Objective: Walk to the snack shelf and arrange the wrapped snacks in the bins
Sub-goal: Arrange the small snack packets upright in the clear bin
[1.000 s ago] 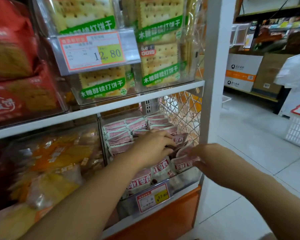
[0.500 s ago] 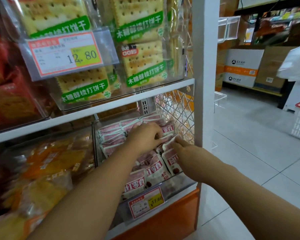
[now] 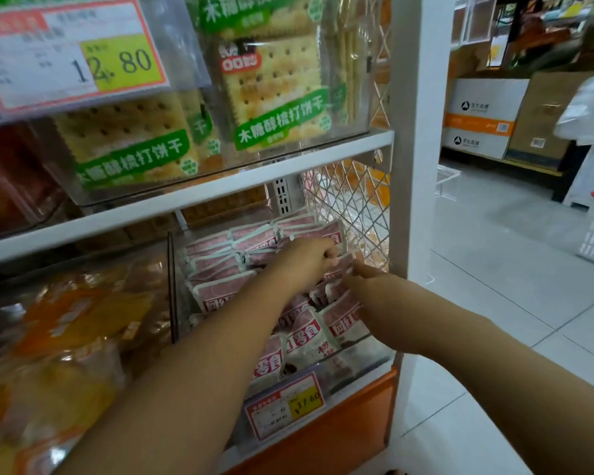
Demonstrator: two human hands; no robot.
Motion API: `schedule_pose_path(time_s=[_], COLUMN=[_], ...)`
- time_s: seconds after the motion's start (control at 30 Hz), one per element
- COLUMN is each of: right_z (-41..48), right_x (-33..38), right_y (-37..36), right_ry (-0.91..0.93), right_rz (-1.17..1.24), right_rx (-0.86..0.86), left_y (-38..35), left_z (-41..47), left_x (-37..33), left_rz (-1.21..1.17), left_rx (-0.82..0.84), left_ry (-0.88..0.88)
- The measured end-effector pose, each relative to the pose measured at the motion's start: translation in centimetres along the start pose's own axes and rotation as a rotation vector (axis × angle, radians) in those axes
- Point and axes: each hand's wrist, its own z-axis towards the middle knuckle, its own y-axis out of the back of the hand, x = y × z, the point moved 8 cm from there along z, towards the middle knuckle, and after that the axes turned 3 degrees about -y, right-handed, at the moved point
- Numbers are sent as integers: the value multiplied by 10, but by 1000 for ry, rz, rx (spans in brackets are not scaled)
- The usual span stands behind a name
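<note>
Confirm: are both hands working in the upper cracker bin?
No, the left hand and right hand both reach into the lower clear bin of pink wrapped snacks, beneath the cracker packs.

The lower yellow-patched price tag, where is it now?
Head view, lower centre: the yellow-patched price tag hangs on the clear plastic bin of pink wrapped snacks, above the orange base.

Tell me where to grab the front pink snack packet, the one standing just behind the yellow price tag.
Pinch the front pink snack packet by its white top edge, coming down from above and the front. It stands tilted with that edge free, while neighbouring packets crowd its sides and the bin's clear front wall probably blocks its lower part.
</note>
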Motion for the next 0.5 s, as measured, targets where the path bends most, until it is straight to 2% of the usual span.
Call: schedule_pose_path(time_s=[0.13,0.27,0.3,0.43,0.5], right_z=[5,-10,-14,-34,-36], right_x=[5,3,4,28,53], right_y=[-5,7,12,46,50], right_ry=[13,-43,-38,18,111], right_rz=[-20,75,80,56,132], right_rx=[7,-67,-95,-347,-352], left_y=[8,55,64,69,62], left_z=[-5,-56,-74,-143,-160], left_x=[0,3,4,22,31], left_rz=[-19,-74,-64,111,186], left_rx=[23,-183,-192,-52,-7], left_ry=[-4,-45,-56,-2,37])
